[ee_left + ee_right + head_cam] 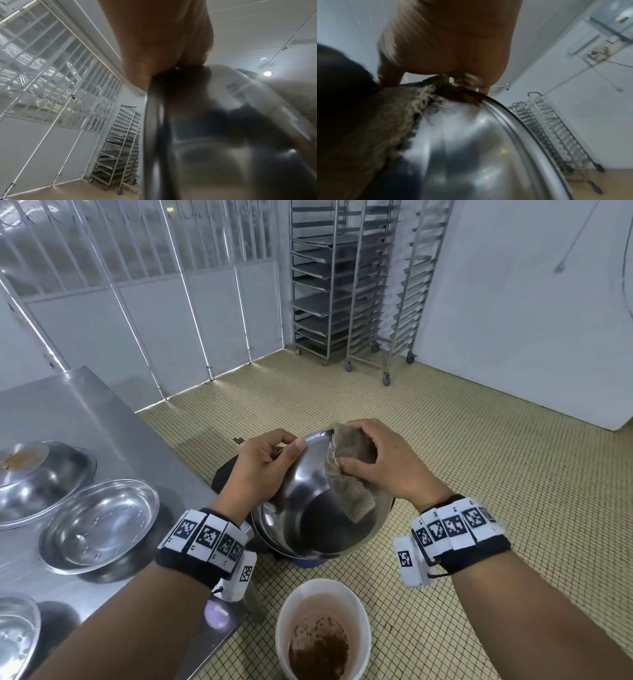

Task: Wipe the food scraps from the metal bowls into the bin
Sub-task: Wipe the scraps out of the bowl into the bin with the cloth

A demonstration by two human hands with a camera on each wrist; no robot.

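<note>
I held the metal bowl (308, 508) tilted in the air, off the right edge of the steel table (85, 412), its open side turned toward me and its inside looking mostly clean and reflective. A dark bin (222, 481) sat on the floor behind and below it, largely hidden by the bowl. My left hand (260, 463) gripped the bowl's left rim, thumb hooked over the inside and fingers curled around the outer wall. My right hand (383, 463) was closed around a brownish cloth (349, 474), pressing it against the upper right of the bowl's inner wall, with a loose end of the cloth hanging down into the bowl.

The left wrist view showed only my palm (163, 40) meeting the rim (152, 108) edge-on, with the bowl's curved wall blurred. The right wrist view showed what the head view did not: the frayed fringe of the cloth (412, 108) lying on the polished metal just inside the rim (505, 112).

A white bucket (287, 611) with brown scraps at its bottom stood on the tiled floor (479, 474) just below the bowl, nearer me. More metal bowls (99, 525) rested on the table near its right edge, one at the far left holding brownish residue. Wheeled tray racks (352, 285) stood against the far wall
</note>
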